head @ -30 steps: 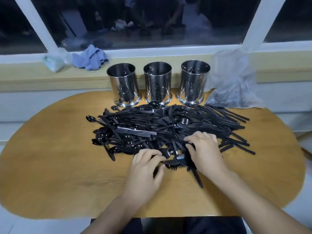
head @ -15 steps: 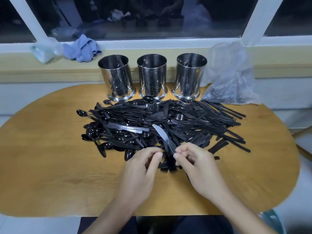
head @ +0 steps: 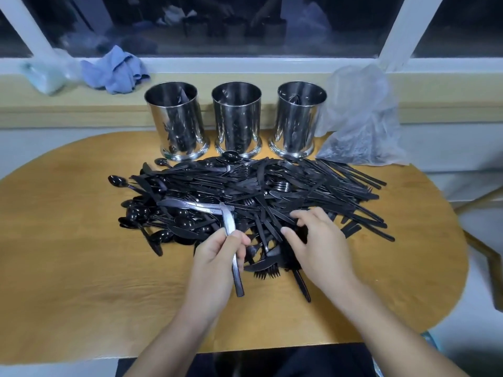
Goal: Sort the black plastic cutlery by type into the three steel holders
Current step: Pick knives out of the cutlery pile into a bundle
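Holders (head: 236, 118) at your surface's far edge: nearly empty. Pile (head: 245, 197): mostly unsorted. Left hand (head: 217, 257) grips knife (head: 232, 246); right hand (head: 318, 240) spread over pile.

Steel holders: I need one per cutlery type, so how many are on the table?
3, in a row at the table's far edge behind the cutlery pile: left holder, middle holder, right holder, which stands beside the plastic bag. None seems hidden.

Cutlery pile (head: 245, 191) before three holders (head: 236, 118)
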{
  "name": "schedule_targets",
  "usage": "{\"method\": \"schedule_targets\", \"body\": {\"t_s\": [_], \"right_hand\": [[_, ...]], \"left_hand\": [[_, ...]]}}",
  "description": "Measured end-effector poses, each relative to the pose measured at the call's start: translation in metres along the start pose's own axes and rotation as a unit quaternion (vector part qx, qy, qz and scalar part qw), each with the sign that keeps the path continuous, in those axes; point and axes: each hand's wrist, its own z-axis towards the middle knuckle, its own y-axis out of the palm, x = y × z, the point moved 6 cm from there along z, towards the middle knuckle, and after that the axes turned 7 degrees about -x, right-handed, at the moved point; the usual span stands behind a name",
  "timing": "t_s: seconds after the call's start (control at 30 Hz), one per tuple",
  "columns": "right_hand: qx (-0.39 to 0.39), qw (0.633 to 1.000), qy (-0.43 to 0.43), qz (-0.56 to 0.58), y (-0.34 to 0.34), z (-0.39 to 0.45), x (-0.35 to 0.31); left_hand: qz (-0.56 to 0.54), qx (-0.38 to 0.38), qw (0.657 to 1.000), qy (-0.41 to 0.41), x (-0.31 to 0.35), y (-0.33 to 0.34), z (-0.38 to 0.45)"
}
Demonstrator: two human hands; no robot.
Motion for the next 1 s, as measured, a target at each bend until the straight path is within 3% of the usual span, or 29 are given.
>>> {"method": "schedule_targets", "body": {"t_s": [0.33,0.63,0.77,0.87,1.0], "right_hand": [[-0.006,0.993,-0.032,-0.114,0.009,0.019,-0.019],[-0.026,0.992,-0.026,-0.124,0.003,0.024,-0.012],[-0.023,0.998,-0.006,-0.056,-0.011,0.025,-0.009],[-0.053,0.996,0.042,0.060,-0.020,0.023,-0.002],[-0.101,0.958,0.090,0.252,-0.025,0.007,-0.002]], "left_hand": [[-0.019,0.001,0.999,-0.034,-0.017,-0.010,-0.005],[-0.019,-0.023,0.999,-0.044,-0.018,0.001,-0.001],[-0.025,-0.022,0.999,-0.041,-0.017,0.001,0.002],[-0.031,-0.015,0.999,-0.042,-0.017,0.001,0.007],[-0.050,-0.015,0.998,-0.041,-0.014,0.007,0.010]]}}
